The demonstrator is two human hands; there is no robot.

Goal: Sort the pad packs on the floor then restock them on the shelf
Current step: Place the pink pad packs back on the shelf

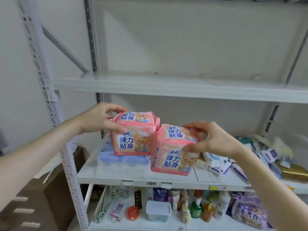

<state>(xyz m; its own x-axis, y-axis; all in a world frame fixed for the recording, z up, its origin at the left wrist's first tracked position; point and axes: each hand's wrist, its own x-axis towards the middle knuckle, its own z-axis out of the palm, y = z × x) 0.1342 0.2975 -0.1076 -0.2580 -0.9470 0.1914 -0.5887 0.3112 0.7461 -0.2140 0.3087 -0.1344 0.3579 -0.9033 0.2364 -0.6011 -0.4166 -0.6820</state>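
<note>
Left pink pad stack [133, 135] pinched at top in L hand [100, 119], right pink pad stack [173, 150] likewise in R hand [211, 139], fingers+thumb curled, both side by side at mid shelf [116, 177].

A white metal shelving rack [166, 87] stands against a plain pale wall [183, 39], its perforated uprights [41, 72] braced by a grey diagonal strut [65, 49]. Brown cardboard boxes [33, 197] sit low at left. The light is soft and even.
</note>
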